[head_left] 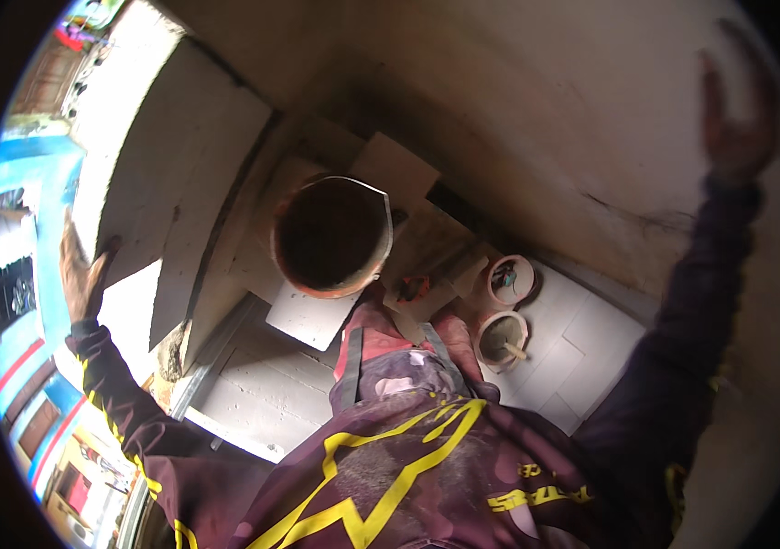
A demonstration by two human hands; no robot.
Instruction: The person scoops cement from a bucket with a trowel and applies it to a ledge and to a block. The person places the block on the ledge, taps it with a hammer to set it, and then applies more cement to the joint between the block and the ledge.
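1. The grey panel is at the left, beside the bright gap. If the left hand leans there and dust makes it slick, it could slip.
2. That hand reaches out left, its grip spread wide and empty. I can't tell if it touches the panel.
3. A knee bump might tip the bucket in the middle.
4. The right hand is up high, far right, by the wall. Its blurry grip is loosely curled and looks empty.
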